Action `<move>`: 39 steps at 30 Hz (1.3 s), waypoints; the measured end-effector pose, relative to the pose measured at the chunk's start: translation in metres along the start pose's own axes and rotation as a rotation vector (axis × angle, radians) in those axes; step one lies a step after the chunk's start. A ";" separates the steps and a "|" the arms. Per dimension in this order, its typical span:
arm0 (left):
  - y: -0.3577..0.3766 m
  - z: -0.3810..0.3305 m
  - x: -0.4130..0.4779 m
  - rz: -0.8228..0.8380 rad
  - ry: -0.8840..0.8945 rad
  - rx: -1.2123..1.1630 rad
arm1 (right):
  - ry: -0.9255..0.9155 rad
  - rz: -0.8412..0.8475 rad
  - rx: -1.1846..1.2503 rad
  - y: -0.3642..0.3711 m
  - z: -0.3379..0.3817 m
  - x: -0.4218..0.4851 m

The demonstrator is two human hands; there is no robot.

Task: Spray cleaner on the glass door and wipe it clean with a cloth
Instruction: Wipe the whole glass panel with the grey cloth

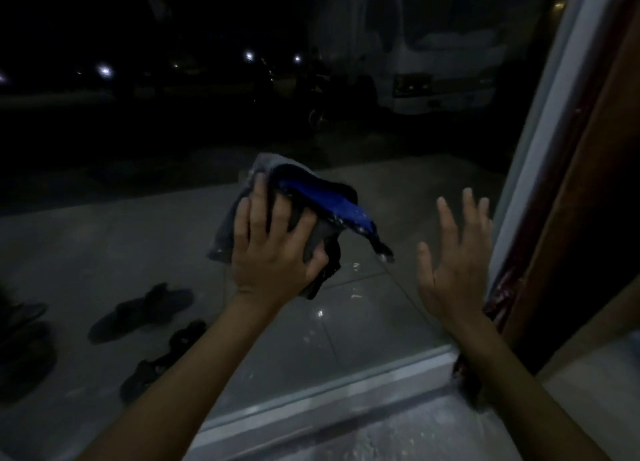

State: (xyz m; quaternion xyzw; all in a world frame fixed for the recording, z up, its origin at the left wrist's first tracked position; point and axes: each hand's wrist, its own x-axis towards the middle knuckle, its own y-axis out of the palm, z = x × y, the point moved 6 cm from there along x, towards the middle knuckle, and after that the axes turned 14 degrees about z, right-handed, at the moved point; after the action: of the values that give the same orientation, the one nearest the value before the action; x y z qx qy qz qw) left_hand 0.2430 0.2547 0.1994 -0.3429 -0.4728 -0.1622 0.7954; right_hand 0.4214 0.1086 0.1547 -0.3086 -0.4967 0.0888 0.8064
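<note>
The left hand (273,249) grips a bunched cloth (329,204) at the glass door (173,131), fingers spread over it and thumb hooked round its edge. The cloth, mid-view, is grey-black with a bright blue band flecked white. At three o'clock, the right hand (453,263) is raised, fingers straight and apart, holding nothing.

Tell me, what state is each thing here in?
Left hand: grips the cloth, holding it up to the glass.
Cloth: bunched, dark and blue, flecked white.
Right hand: open, fingers spread, empty.
Glass door: white flecks below the cloth.
Sandals: lying loose on the tiles.
</note>
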 end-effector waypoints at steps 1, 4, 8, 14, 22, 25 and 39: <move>0.003 -0.010 -0.003 0.011 0.091 0.018 | 0.009 -0.002 0.007 0.003 -0.003 -0.004; 0.018 -0.048 -0.020 0.092 0.370 0.056 | 0.049 0.031 0.011 0.016 -0.009 -0.024; 0.051 -0.085 -0.073 0.256 0.734 0.179 | 0.035 0.094 -0.001 0.035 -0.009 -0.047; 0.065 -0.100 -0.098 0.338 0.847 0.158 | 0.044 0.170 -0.046 0.034 -0.027 -0.061; 0.029 -0.084 -0.010 0.234 0.798 -0.008 | 0.082 0.126 -0.023 0.006 -0.035 -0.043; 0.009 -0.076 0.035 0.146 0.633 -0.006 | 0.094 0.086 0.021 0.001 -0.035 -0.041; 0.054 -0.126 -0.057 0.269 0.532 0.050 | 0.250 0.088 0.153 0.022 -0.032 -0.108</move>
State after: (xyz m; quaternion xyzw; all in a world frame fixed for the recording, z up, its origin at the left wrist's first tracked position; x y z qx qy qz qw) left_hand 0.3272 0.2013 0.0890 -0.3283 -0.2018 -0.1277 0.9139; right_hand 0.3994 0.0651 0.0514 -0.2763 -0.3699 0.1228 0.8785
